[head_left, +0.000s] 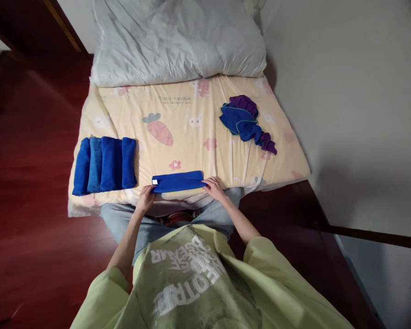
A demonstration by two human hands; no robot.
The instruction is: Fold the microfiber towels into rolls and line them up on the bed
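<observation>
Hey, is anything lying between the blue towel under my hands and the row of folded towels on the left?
Nothing visible. Both the left hand and right hand touch the ends of the blue towel, and only bare sheet lies between it and the row of folded towels.

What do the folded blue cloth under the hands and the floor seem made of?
Folded blue cloth: soft matte fabric, probably microfibre or terry, judging by its thick rounded folds. Floor: dark red wood or laminate, glossy, showing faint reflections.
</observation>
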